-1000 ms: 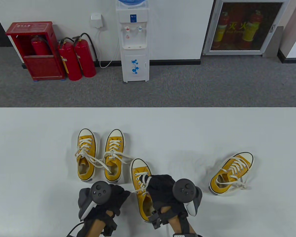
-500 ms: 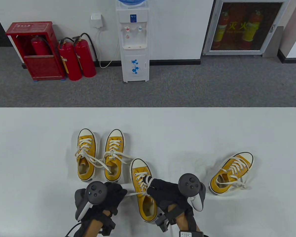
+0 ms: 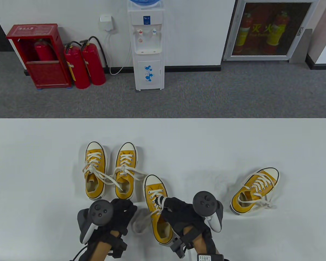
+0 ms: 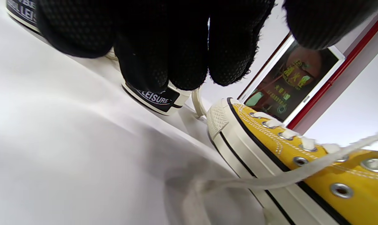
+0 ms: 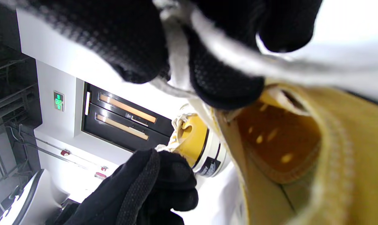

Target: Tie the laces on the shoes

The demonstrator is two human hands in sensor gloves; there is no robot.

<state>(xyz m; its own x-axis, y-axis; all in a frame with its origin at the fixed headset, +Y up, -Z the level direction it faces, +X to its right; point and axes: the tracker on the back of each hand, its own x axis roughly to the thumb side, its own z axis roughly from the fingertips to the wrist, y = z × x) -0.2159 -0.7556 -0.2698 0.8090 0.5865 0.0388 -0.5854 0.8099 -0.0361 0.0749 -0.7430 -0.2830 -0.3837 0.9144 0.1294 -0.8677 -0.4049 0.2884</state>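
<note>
The left lace (image 3: 138, 221), taut half a second ago, now droops slack at the left hand (image 3: 119, 214), its grip impossible to tell. At the near shoe (image 3: 157, 209), 6 o'clock, the right hand (image 3: 179, 214) pinches the other lace, knot unfinished.

1. The right hand (image 3: 179, 210) covers the near shoe (image 3: 157, 206) at its upper eyelets, hiding the lace (image 5: 176, 56) there.
2. In the left wrist view, motion blurs the loose lace (image 4: 270, 181) on the desk (image 4: 67, 150).
3. The left hand (image 3: 119, 214) hides its own fingertips; whether they hold lace cannot be told.
4. The water dispenser (image 3: 148, 46) is cut off by the top edge.
</note>
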